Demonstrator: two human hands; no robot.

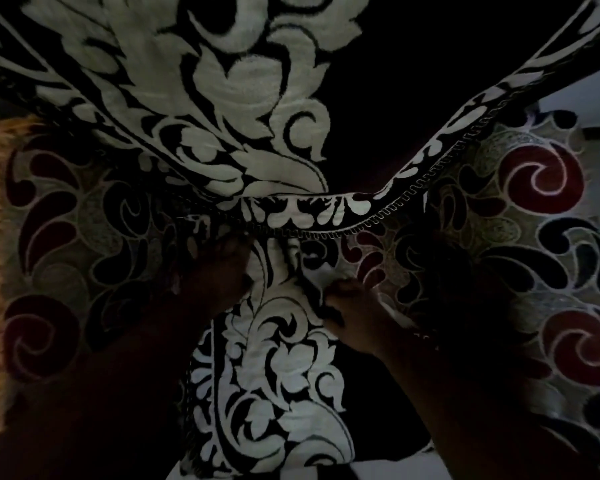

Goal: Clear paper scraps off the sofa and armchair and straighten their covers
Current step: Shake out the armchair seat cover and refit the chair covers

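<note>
Fingers of the left hand (222,261) are being pressed into the black-and-white cover (278,368) just beneath its trimmed hem (326,230), but the frame is so dark there that it cannot be told whether they are curled round a fold or only laid flat on it. Fingers of the right hand (350,313) are being curled on a pinch of the same cloth, a little lower and toward the right edge of the narrow strip that is lying between the two forearms. From both hands the cover is being drawn away forward and upward, where it is widening into a broad sheet, and its hem is being carried in a sagging curve from just above the left hand out to the far right. The long axis of the bunched strip is being kept in line with the person's view, so any smoothing is judged to call for pulls outward to either side. Under the cover, red-and-dark swirl upholstery (534,237) is being exposed on both flanks. No paper scraps are being shown.
</note>
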